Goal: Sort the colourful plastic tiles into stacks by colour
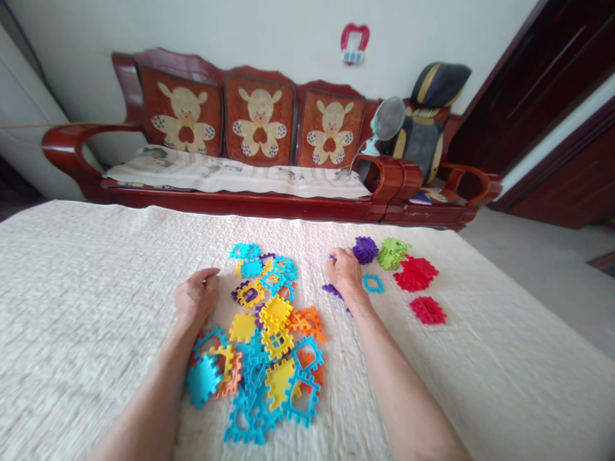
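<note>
My right hand (344, 274) is closed, its fingers pinching a purple interlocking plastic tile (332, 257) that is mostly hidden behind them. Just beyond it sits a stack of purple tiles (366, 250). Another purple tile (331, 291) lies partly under my wrist, and a blue square frame tile (373, 283) is to the right of it. My left hand (196, 296) rests on the cloth with curled fingers and nothing visible in them. Beside it spreads a loose pile of notched tiles, with yellow (243, 327), blue (204, 379) and orange (307, 321) ones overlapping.
Green tiles (393, 253) are stacked at the right, near a red stack (416, 274) and a smaller red group (428, 310). A quilted cream cloth (96, 288) covers the table. Behind stands a wooden sofa (240, 203) with bear cushions and a small fan (388, 118).
</note>
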Tool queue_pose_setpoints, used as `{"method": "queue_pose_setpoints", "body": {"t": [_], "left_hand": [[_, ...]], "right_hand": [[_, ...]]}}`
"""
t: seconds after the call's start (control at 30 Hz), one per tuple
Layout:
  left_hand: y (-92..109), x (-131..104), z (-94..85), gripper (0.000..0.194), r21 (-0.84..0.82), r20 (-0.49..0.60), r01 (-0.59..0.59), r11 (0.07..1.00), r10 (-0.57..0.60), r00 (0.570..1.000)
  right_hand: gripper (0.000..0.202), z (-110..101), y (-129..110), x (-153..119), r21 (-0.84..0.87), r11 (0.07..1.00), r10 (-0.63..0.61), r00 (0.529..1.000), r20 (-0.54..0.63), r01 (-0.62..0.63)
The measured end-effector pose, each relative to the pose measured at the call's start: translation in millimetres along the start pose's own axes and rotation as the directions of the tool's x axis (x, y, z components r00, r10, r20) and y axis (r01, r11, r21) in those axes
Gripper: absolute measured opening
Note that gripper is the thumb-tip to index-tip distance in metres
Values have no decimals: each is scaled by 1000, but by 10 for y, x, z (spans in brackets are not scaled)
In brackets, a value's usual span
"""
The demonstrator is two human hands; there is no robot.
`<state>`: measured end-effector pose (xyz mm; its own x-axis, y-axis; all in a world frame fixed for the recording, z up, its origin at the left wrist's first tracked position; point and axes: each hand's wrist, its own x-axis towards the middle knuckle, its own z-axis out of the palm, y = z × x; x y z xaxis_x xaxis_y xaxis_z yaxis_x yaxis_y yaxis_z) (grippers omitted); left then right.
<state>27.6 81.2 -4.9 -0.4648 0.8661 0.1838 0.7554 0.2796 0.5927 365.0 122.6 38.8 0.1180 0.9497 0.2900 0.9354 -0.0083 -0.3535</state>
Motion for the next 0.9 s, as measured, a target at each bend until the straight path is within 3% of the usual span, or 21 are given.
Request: {"method": "queue_pose_setpoints", "body": {"t": [0.1,0.23,0.37,0.5,0.63,0.73,0.8,0.9], "left_hand": [[-16,1,18,38,-3,-20,-13,1000,13,1000],[-33,1,30,38,-7,-26,-21,1000,21,999],[-36,-1,27,38,-4,-22,-22,1000,22,1000],[-23,-2,18,39,-1,-14,-1,1000,1,1000],[2,-2,0,40,-6,-4,3,1000,-3,1000],[15,-4,-10,40,-3,-2,6,1000,-6,1000],[15,-5,-10,40,-2,-7,5,1000,-5,1000],[2,-5,-1,39,-8,-10,-3,1000,3,1000]], "right_hand": [[29,73,-290,-4,82,977,-201,977,75,195],[29,257,-793,81,133,945,-322,926,198,300],[33,403,-1181,263,49,980,-199,910,364,195],[36,474,-1370,392,-33,996,-64,885,461,89],[38,485,-1397,385,-35,994,-81,886,456,108],[26,447,-1352,344,-7,990,-123,898,422,139],[20,410,-1307,320,81,982,-186,930,317,169],[14,351,-1206,277,334,906,-290,956,42,260]]}}
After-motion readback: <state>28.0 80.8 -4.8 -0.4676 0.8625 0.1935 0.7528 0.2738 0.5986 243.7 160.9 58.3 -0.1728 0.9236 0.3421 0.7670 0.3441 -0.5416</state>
